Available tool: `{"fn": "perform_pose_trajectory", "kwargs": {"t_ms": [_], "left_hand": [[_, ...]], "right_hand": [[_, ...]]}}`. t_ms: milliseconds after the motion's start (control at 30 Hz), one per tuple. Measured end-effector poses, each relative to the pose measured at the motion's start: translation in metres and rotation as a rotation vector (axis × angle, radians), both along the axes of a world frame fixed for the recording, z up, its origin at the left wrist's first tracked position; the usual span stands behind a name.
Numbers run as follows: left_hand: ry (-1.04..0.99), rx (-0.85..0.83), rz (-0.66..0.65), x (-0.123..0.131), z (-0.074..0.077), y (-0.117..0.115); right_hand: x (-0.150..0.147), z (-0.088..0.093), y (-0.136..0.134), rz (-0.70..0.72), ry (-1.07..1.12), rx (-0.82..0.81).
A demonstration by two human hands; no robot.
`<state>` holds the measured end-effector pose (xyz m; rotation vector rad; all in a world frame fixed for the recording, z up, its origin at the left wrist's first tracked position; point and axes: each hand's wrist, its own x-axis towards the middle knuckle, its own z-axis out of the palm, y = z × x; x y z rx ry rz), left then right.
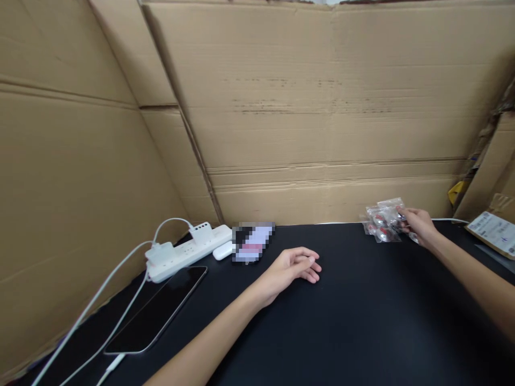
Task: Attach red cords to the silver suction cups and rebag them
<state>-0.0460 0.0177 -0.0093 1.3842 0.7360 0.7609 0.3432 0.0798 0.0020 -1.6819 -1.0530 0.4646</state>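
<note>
My left hand (295, 269) rests on the black table top (341, 332), holding nothing, with its fingers loosely bent and a little apart. At the back right, my right hand (419, 226) pinches a small clear plastic bag (392, 206) by its edge. Inside the bag is something round and shiny with red on it; its kind is too small to tell. Similar clear bags (382, 234) lie in a pile under and beside it, against the cardboard wall. The fingertips of my right hand are partly hidden behind the plastic.
Cardboard walls (322, 134) close off the back and left. On the left are a white power strip (189, 252) with chargers and cables, a dark tablet (159, 311), a white case (223, 250) and a pixelated phone-like object (253, 242). A labelled packet (493, 233) lies far right.
</note>
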Motion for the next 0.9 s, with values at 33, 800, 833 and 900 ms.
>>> {"fn": "perform_pose_trajectory", "kwargs": {"t_ms": [33,800,833,900], "left_hand": [[0.003,-0.001,-0.003,0.000,0.000,0.000],[-0.023,0.037,0.161,0.012,-0.007,0.002],[-0.011,0.070,0.199,0.014,-0.009,0.002],[0.052,0.179,0.284,0.017,-0.012,0.003]], "right_hand": [[0.006,-0.002,0.004,-0.026,-0.095,-0.021],[-0.027,-0.035,-0.002,0.035,-0.893,-0.368],[-0.037,-0.035,-0.002,0.048,-0.896,-0.360],[-0.061,-0.037,-0.002,0.064,-0.897,-0.343]]}}
